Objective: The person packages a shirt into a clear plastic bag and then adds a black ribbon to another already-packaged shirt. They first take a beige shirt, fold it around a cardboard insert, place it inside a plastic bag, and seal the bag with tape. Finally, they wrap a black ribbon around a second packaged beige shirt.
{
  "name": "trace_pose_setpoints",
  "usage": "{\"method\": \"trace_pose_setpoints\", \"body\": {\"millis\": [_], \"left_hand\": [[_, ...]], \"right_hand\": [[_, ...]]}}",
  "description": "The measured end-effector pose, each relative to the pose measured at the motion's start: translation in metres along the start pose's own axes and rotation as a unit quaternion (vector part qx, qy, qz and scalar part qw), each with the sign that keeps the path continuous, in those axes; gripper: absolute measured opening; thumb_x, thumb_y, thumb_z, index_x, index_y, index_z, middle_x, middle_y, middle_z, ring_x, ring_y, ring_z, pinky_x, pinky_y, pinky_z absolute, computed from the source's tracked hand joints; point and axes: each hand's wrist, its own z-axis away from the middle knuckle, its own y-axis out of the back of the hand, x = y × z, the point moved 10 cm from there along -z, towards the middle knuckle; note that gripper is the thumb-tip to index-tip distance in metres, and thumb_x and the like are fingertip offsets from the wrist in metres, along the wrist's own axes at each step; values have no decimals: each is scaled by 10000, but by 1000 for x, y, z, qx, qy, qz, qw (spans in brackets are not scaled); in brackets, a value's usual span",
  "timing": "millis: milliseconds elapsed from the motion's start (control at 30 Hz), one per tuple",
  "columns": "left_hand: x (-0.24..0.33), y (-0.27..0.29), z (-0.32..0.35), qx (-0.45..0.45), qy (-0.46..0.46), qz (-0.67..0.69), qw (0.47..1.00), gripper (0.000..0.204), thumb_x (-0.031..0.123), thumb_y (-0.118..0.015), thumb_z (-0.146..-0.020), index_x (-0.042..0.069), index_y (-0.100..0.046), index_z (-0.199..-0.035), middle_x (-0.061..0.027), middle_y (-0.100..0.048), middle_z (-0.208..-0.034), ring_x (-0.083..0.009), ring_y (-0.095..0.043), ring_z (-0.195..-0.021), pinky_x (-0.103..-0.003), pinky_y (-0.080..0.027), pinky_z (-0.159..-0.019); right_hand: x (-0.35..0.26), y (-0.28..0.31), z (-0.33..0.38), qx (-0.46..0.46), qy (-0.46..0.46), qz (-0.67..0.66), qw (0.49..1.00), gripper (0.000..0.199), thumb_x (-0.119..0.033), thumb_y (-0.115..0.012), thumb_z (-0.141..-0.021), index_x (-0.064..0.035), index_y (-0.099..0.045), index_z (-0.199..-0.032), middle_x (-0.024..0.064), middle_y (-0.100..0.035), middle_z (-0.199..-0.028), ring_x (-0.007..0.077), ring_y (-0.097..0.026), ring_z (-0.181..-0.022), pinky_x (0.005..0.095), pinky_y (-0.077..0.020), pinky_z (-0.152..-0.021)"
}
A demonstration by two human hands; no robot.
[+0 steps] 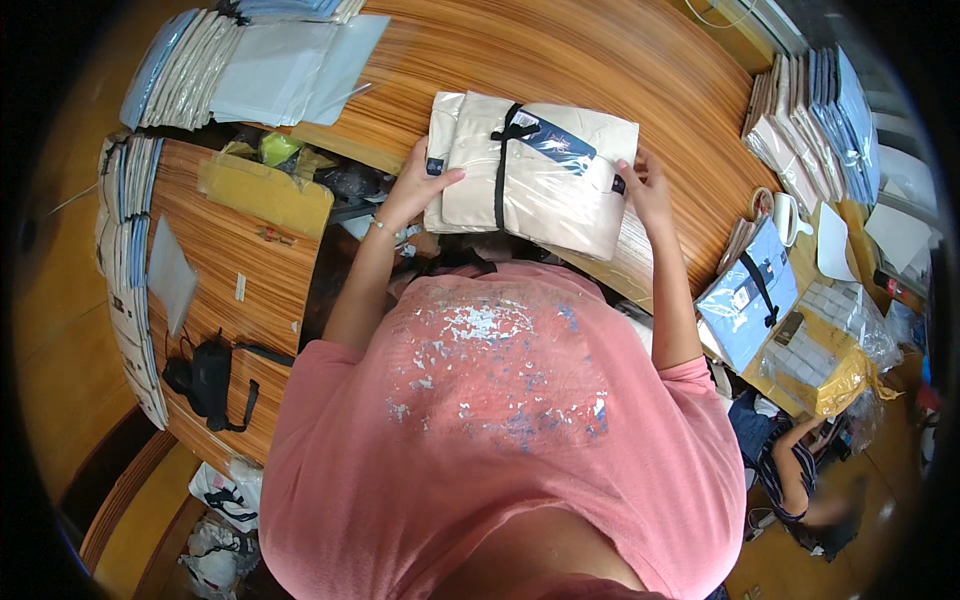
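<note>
Between my hands, a folded cream fabric set (570,205) in shiny clear wrap lies at the near edge of the table. A black ribbon tied in a bow (514,128) runs around it, beside a dark blue label card (553,142). My left hand (413,190) grips its left side, thumb on top and the other fingers partly hidden. At the right edge, beside a small dark tag, my right hand (645,188) pinches the set with bent fingers.
Stacks of folded fabric sets stand at the back left (185,70) and back right (815,125). A blue tied set (750,290) lies to the right, near a yellow-taped box (815,350). A black bag (208,380) rests on the left table. Another person (795,470) is at lower right.
</note>
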Motion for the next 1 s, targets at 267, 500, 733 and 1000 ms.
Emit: {"method": "trace_pose_setpoints", "body": {"millis": [267,500,733,1000], "left_hand": [[45,14,-20,160,-104,-299,935,696,357,-700,-761,-25,-384,-1249,-217,-481,-1165,-333,-473,-1092,-382,-357,-963],[74,-9,-51,135,-37,-332,933,517,460,-689,-741,-5,-621,-956,-162,-620,-805,-305,-598,-835,-385,-459,-756],[14,-28,-82,-40,66,-144,987,617,545,-662,-712,-12,-617,-974,-203,-633,-941,-346,-582,-932,-421,-446,-798],[37,-25,-65,77,7,-332,940,597,537,-579,-792,35,-543,-1112,-173,-534,-1186,-358,-467,-1112,-496,-364,-896]], "right_hand": [[-121,-84,4,-40,340,199,918,246,-166,-639,-791,-64,-632,-1015,136,-570,-923,322,-530,-886,398,-429,-785],[-109,-109,-9,-46,309,213,926,259,-226,-632,-800,-80,-638,-1013,108,-563,-961,300,-505,-951,420,-408,-794],[-95,-118,-16,-55,304,203,929,209,-200,-610,-812,-84,-630,-985,105,-561,-1009,300,-500,-969,411,-398,-804],[-146,-146,29,-290,535,252,752,190,-104,-610,-739,-122,-625,-928,5,-612,-968,200,-536,-990,385,-401,-791]]}}
